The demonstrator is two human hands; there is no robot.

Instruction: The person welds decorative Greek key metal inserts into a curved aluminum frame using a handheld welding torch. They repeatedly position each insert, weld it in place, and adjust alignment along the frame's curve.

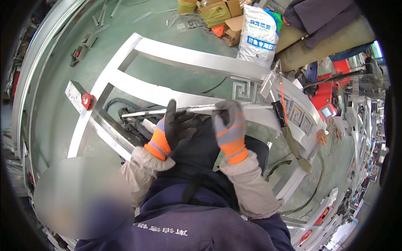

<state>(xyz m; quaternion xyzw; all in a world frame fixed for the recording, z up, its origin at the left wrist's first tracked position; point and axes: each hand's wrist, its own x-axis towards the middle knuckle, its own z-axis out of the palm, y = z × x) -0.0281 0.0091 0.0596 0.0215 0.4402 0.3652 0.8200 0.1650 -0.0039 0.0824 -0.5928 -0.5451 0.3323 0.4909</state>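
Note:
My left hand (178, 125) and my right hand (229, 124) wear black gloves with orange and grey striped cuffs. Both grip a thin silver metal strip (204, 108) that lies roughly level across the middle of the view, its left end near black cables (125, 113). My left index finger points up along the strip. My right hand pinches it a little further right. Below the hands lies a large silver metal frame (167, 52) with curved bars, flat on the green floor.
A red round tool (86, 101) sits on the frame's left bar. A fret-pattern panel (245, 90) and an orange-handled hammer (281, 102) lie to the right. A white sack (259, 35), cardboard boxes (217, 12) and a red machine (328, 106) stand behind.

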